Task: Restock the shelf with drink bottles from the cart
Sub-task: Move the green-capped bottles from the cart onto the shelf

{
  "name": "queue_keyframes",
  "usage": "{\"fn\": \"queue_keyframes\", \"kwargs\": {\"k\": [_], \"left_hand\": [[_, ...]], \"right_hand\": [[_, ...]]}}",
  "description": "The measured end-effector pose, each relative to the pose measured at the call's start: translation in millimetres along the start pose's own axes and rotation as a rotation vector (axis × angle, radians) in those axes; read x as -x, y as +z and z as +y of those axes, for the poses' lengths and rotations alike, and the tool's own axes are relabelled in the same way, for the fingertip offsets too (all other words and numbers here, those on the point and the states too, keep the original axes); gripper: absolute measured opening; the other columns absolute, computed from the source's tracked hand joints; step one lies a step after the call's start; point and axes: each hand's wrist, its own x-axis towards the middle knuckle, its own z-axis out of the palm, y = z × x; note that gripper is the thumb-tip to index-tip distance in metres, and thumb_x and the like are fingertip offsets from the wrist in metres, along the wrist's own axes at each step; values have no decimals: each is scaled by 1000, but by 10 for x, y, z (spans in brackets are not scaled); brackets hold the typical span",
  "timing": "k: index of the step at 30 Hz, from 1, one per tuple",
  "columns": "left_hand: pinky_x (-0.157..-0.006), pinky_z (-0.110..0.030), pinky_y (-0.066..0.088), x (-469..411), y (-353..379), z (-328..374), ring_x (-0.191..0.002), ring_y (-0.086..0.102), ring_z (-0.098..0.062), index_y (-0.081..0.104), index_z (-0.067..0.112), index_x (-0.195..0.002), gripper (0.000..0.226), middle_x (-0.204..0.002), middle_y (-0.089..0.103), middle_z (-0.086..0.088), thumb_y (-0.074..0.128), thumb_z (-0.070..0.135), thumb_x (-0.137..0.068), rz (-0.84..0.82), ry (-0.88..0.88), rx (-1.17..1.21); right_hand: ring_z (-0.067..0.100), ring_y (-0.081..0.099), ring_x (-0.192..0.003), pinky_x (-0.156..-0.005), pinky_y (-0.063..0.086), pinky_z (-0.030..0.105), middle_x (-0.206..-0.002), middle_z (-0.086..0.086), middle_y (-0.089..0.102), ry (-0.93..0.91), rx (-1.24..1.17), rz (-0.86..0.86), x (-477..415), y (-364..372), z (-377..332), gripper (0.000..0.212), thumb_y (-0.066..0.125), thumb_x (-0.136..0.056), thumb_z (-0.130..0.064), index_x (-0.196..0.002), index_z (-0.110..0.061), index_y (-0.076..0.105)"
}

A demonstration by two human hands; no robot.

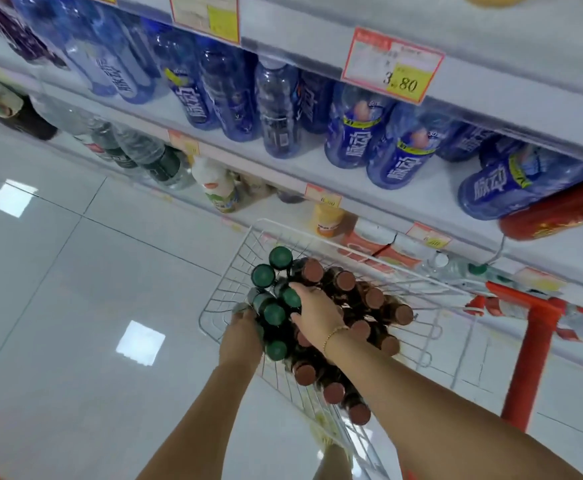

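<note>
Currently logged: cart (240, 258), near right, holding green-capped bottles (274, 313) on its left side and brown-capped bottles (373, 297) on its right. My left hand (243, 329) and right hand (317, 310) each have the grip curled round green-capped bottles. Shelf (317, 161) beyond carries blue bottles (397, 150).

The cart basket (317, 233) is thin, smooth, white-coated metal wire; its post (532, 358) at four o'clock is glossy orange-red. Inside it, the green-capped bottles (263, 275) and brown-capped bottles (345, 280) have matt plastic caps over dark, shiny bodies. At one o'clock the blue bottles (397, 157) are clear glossy plastic with slick film labels, on a matt white shelf (317, 161) that carries a paper price tag (392, 64). The floor tiles (58, 271) at nine o'clock are polished and mirror the lights. A bracelet (333, 334) on one wrist is fine gold-coloured metal chain
</note>
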Motion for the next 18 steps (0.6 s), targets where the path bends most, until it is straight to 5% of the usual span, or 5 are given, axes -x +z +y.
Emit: {"fn": "queue_keyframes", "kwargs": {"k": [5, 9, 13, 18], "left_hand": [[-79, -39, 50, -125, 51, -19, -109, 51, -30, 42, 14, -123, 53, -124, 40, -10, 69, 11, -77, -18, -37, -73], [-80, -37, 51, -104, 0, -15, -104, 53, -30, 44, 9, -118, 56, -120, 42, -12, 75, 11, -71, 6, -31, -63], [-79, -33, 48, 111, -192, -4, -100, 52, -30, 47, 7, -115, 52, -114, 44, -12, 73, 11, -70, 70, 5, -1], [-69, -29, 44, 691, -592, 126, -85, 49, -23, 53, 7, -105, 43, -104, 48, -9, 73, 14, -67, 178, 73, 151]], "right_hand": [[35, 48, -117, -89, 46, 40, -131, 22, 46, -12, 250, -11, -230, 194, 37, 56, 49, -93, -13, -143, -24, 27], [36, 55, -103, -68, 44, 37, -118, 19, 53, -44, 387, 71, -262, 195, -22, 43, 52, -90, -9, -129, -14, 36], [35, 56, -100, -67, 43, 36, -115, 19, 52, -103, 356, 61, -82, 6, -125, 50, 57, -88, -22, -132, -14, 35], [32, 61, -91, -67, 48, 36, -110, 12, 56, -130, 236, 260, 545, -562, -327, 45, 53, -88, -37, -125, -14, 39]]}}
